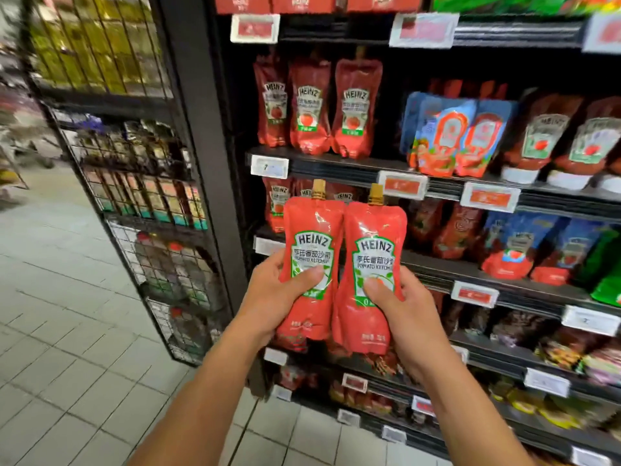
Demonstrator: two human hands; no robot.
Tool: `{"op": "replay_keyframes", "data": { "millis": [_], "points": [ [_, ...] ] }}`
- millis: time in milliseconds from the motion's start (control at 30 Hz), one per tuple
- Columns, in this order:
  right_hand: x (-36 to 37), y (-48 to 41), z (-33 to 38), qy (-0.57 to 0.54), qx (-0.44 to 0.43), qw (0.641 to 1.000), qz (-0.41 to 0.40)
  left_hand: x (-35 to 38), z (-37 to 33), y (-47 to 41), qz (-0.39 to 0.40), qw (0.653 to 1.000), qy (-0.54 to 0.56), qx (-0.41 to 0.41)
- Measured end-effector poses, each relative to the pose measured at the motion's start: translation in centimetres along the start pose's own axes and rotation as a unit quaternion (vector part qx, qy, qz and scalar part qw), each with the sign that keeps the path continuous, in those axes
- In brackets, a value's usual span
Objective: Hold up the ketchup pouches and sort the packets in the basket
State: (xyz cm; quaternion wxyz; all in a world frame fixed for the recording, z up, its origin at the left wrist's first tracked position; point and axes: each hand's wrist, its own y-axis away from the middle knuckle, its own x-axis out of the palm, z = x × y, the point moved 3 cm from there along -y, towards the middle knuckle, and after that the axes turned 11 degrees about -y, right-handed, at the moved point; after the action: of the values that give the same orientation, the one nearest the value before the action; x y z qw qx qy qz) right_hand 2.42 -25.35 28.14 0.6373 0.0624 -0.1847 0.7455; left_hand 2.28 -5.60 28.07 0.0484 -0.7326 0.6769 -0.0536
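My left hand (268, 294) grips a red Heinz ketchup pouch (311, 230) with a gold cap, thumb across its green-and-white label. My right hand (406, 307) grips a second identical pouch (373, 227), thumb pressed on its label. Both pouches stand upright side by side, edges touching, in front of a black store shelf (336, 163). Three more pouches of the same kind (312, 109) stand on that shelf just above.
Blue-and-red pouches (453, 136) and upside-down ketchup bottles (544, 139) fill the shelf to the right, with white price tags (403, 186) along the edges. A black wire rack (158, 203) of goods stands left of the shelving. Pale tiled floor (67, 297) lies at left.
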Motion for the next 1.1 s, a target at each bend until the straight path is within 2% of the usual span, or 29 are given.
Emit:
{"op": "replay_keyframes", "data": {
  "millis": [433, 733, 1100],
  "points": [
    [6.3, -7.0, 0.3, 0.033, -0.039, 0.999, -0.002, -6.6, -2.7, -6.5, -0.048, 0.997, 0.033, 0.056],
    [8.1, -16.0, 1.7, 0.010, -0.072, 0.997, 0.017, -7.9, -6.6, -15.8, -0.079, 0.990, -0.036, 0.113],
    [10.1, -25.4, 4.4, 0.057, -0.133, 0.989, -0.026, -10.0, -10.4, -26.3, -0.091, 0.984, -0.087, 0.124]
  ]
}}
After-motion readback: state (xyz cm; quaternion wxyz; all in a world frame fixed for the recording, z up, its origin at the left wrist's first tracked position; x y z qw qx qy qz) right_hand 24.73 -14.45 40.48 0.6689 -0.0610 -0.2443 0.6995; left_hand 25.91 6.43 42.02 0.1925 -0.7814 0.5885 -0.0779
